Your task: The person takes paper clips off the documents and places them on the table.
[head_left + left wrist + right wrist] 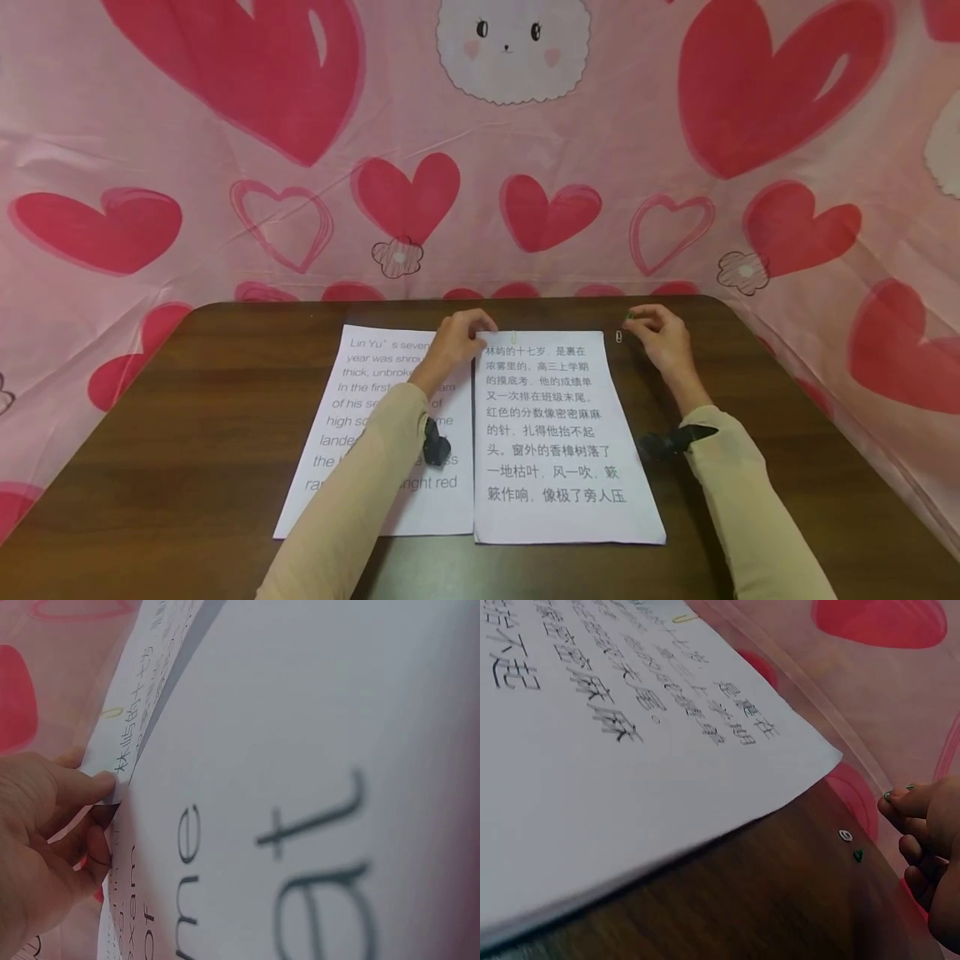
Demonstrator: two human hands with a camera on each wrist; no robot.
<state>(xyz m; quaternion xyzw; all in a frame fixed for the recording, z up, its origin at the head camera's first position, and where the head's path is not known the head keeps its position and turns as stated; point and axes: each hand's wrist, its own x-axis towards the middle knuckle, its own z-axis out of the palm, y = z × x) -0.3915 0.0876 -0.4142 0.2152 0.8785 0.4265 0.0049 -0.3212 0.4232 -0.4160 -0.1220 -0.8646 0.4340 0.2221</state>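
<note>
My left hand (455, 342) pinches the upper left corner of the right paper stack (551, 521), which bears Chinese text; in the left wrist view the thumb lies on top of the corner. A yellow paper clip (513, 337) sits on that stack's top edge, right of the fingers. Past the stack's upper right corner, my right hand (662, 335) pinches a small green paper clip (628, 316) between thumb and fingertip. On the tabletop below it lie a white paper clip (845, 835) and a small green clip-like piece (858, 856).
Left of the Chinese stack lies a second paper stack (330, 500) with English text, partly covered by my left forearm. Both lie on a dark wooden table (172, 450). A pink cloth with hearts (405, 196) hangs behind the table and along its sides.
</note>
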